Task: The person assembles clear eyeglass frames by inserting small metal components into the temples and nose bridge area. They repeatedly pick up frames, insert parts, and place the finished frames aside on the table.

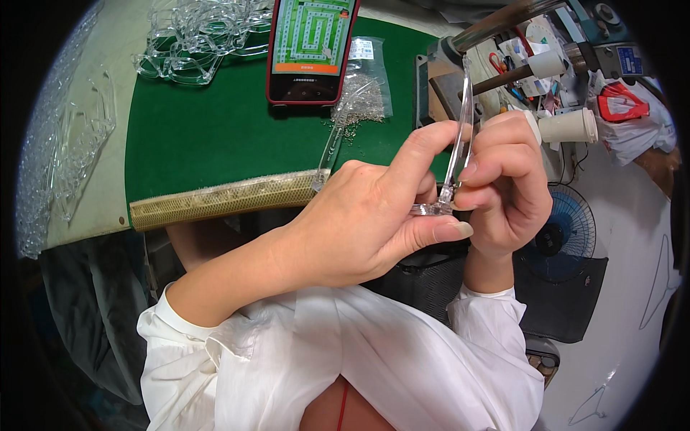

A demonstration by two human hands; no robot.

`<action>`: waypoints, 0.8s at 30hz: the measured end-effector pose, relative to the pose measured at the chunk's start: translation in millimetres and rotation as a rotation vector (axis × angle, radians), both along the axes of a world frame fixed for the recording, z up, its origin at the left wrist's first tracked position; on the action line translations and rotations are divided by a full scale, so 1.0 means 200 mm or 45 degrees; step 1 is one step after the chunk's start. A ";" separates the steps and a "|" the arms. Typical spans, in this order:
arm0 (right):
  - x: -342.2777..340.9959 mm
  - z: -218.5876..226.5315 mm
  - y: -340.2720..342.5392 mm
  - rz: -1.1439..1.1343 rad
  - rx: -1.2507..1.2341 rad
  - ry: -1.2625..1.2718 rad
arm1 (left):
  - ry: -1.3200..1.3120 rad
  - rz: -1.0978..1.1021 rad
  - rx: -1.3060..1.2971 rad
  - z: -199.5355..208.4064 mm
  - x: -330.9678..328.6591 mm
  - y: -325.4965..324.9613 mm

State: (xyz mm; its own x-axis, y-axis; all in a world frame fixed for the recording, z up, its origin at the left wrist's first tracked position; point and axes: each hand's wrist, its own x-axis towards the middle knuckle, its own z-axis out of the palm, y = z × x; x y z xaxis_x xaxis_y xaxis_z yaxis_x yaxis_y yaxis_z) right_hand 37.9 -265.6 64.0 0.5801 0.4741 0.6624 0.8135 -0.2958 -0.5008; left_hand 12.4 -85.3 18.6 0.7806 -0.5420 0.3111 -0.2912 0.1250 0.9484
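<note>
My left hand (359, 223) is closed on the front part of a clear plastic eyeglass frame (463, 136), with the thumb and fingers around its corner. At that corner, my right hand (510, 187) pinches close to the joint where a clear temple arm rises upward. Most of the frame front is hidden behind my left hand. Another clear temple arm (332, 147) leans across the edge of the green mat (237, 133). Tiny metal pieces (359, 108) lie in and beside an opened clear plastic bag (374, 54).
A red-cased phone (307, 54) stands on the mat beside a heap of clear frames (205, 36). More clear parts (79, 158) lie at left. A gold textured strip (223, 202) edges the table. At right are a bench press (496, 43), a white cylinder (571, 128) and a blue fan (557, 230).
</note>
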 end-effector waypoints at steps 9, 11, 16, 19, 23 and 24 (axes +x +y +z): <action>0.01 -0.02 0.01 0.088 0.132 0.072 | -0.066 0.107 -0.176 -0.03 -0.01 -0.05; 0.01 -0.03 0.01 0.082 0.160 0.089 | -0.066 0.124 -0.212 -0.03 0.00 -0.05; -0.01 -0.03 0.01 0.058 0.233 0.195 | -0.084 0.108 -0.195 -0.04 0.00 -0.05; 0.00 -0.01 -0.02 0.081 0.203 0.234 | 0.001 0.041 -0.237 -0.01 -0.01 -0.04; 0.00 0.00 -0.01 -0.005 0.016 -0.268 | 0.209 -0.070 -0.368 -0.01 -0.01 -0.04; 0.00 0.01 -0.01 -0.035 -0.047 -0.398 | 0.250 -0.099 -0.358 0.00 -0.01 -0.03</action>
